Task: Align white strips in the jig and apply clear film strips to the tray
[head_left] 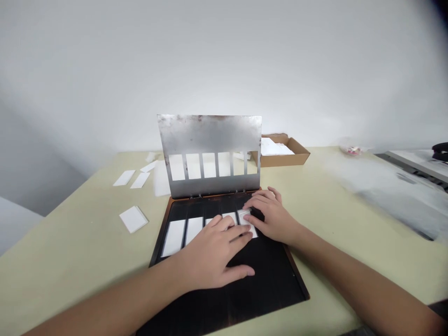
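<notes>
Clock ref.: centre of black base [266, 284] on table [82, 247], person at 6. Hinged metal plate [210, 133] stands raised at 12, six openings cut in it. Row of white cards [174, 237] lies across base's upper half, approx. 10 to 1; five noted, the middle one mostly hidden by L hand. End card [242, 221], at approx. 1, is under both hands. L hand [215, 254]: grip spread, index & middle fingertips at end card, thumb well apart over bare base. R hand [273, 215]: fingers curled, thumb on or just over same card's upper part; cannot tell if grip pinches it. Progress (est.): most of row laid, end card being squared up; dark strip to its R shows no card, so one pos. prob. unfilled, tho' R hand part-covers it. Spare stock: small card stack [133, 219] betw. 9 & 10; loose cards [124, 178] approx. 10, nr. table's far L. Cardboard box [285, 160] w/ white contents approx. 1, beyond R hand. Clear plastic [388, 200] betw. 2 & 3, blurred.
</notes>
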Demonstrator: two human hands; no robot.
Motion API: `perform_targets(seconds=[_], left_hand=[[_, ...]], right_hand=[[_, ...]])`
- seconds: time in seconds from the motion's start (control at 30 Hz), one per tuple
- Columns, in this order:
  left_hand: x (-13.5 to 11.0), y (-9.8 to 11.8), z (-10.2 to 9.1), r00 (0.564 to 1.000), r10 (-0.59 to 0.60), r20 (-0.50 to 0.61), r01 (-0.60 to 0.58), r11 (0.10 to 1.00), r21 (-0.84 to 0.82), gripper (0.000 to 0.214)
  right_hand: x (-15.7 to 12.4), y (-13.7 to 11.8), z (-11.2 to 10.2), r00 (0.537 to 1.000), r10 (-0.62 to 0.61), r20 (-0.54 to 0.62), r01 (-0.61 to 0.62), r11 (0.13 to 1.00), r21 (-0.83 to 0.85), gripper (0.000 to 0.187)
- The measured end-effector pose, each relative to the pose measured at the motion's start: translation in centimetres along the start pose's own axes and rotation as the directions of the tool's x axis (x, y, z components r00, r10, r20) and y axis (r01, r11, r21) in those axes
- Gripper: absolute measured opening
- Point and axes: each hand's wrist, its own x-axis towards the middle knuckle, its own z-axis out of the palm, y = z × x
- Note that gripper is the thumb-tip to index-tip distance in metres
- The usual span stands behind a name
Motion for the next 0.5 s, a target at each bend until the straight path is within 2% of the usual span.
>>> perform_targets(seconds=[0.13,0.27,0.37,0.5], left_hand=[[0.0,0.0,0.0,1.000,0.001,-0.008,-0.002,1.000,-0.009,0.062],[-0.1,-0.1,0.1,1.000,0.020,-0.024,-0.020,1.000,0.008,0.064],[-0.2,-0.1,0.1,0.999,0.028,-0.034,-0.027,0.999,0.033,0.065],[-0.2,-0.1,0.1,0.999,0.036,-0.036,-0.035,0.999,0.041,0.065]], right_hand=[[0.0,0.3,0.1,1.000,-0.018,-0.023,0.019,0.999,0.051,0.032],[-0.3,0.7,0.0,0.987,-0.149,-0.062,0.148,0.989,-0.012,0.014],[-0.4,0.8,-0.5,0.964,-0.264,-0.022,0.262,0.962,-0.075,0.019],[-0.4,1.0,-1.1,0.944,-0.329,0.036,0.331,0.937,-0.112,0.023]])
